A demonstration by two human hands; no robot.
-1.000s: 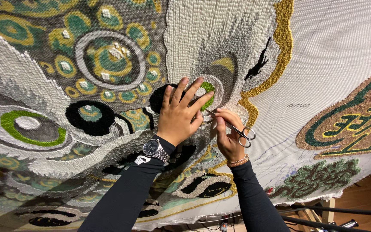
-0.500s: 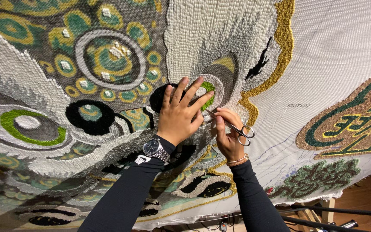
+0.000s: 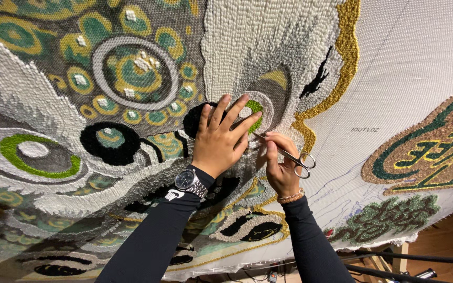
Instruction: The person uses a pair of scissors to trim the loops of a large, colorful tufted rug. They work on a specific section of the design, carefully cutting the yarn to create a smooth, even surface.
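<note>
A tufted rug is stretched across the view, its bare backing cloth lying toward 2 o'clock. The left hand is pressed flat on the pile at centre, fingers spread apart and pointing to 12 o'clock — a wristwatch is worn on that wrist. Just beside it, at 3 o'clock, the right hand is closed on scissors, whose tips are laid against the pile beside a small green patch. A bead bracelet is seen on the right wrist.
</note>
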